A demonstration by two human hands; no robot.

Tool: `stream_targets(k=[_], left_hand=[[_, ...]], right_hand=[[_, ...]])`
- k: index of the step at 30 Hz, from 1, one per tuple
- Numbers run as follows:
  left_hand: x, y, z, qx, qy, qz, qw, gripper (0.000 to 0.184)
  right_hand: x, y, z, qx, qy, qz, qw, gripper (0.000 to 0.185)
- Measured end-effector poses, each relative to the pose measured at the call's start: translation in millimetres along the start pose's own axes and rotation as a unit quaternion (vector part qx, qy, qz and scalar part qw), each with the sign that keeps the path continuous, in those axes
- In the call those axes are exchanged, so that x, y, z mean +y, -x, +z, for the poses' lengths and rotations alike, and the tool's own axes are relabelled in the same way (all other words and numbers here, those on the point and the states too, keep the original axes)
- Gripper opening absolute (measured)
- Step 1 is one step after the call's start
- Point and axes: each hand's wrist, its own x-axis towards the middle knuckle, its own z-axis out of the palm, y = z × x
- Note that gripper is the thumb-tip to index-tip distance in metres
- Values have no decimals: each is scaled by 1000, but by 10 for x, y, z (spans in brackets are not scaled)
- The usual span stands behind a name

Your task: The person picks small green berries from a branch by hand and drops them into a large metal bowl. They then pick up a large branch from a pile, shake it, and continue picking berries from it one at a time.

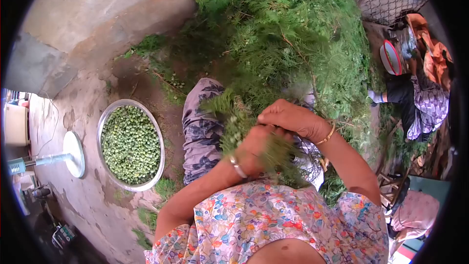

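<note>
A heap of leafy branches spreads across the far middle and right. At left, a metal tray holds green pods; a patterned trouser leg lies between it and the green sprig, centre, slanting far-left to near-right. The left hand grips it; the right hand, fingers bunched narrow, meets the left.

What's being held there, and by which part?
A leafy green sprig, in the left hand, seemingly near its middle: foliage shows on both sides. Whether the right hand also pinches it can't be told.
</note>
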Motion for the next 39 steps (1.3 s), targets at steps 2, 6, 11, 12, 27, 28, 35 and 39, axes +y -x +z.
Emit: stream_targets(k=[2, 6, 11, 12, 27, 28, 35, 39], left_hand=[[40, 169, -255, 57, 94, -110, 988, 27], [-11, 483, -523, 173, 454, -383, 786, 30], [-159, 580, -517, 301, 806, -280, 426, 40], [-141, 581, -504, 300, 806, -280, 426, 40], [-6, 221, -140, 299, 535, -320, 723, 45], [12, 186, -141, 312, 528, -338, 714, 45], [17, 114, -114, 356, 567, -372, 643, 48], [-31, 192, -140, 371, 506, -373, 683, 45]], right_hand=[[182, -43, 28, 66, -96, -87, 989, 28], [219, -2, 124, 99, -121, -108, 982, 22], [223, 40, 169, 139, -192, -142, 961, 26], [234, 32, 174, 139, -192, -142, 961, 26], [223, 31, 279, 189, -75, -297, 933, 40], [268, -6, 291, 205, -72, -305, 927, 33], [318, -76, 323, 264, -21, -322, 909, 15], [328, -68, 310, 278, -22, -278, 919, 11]])
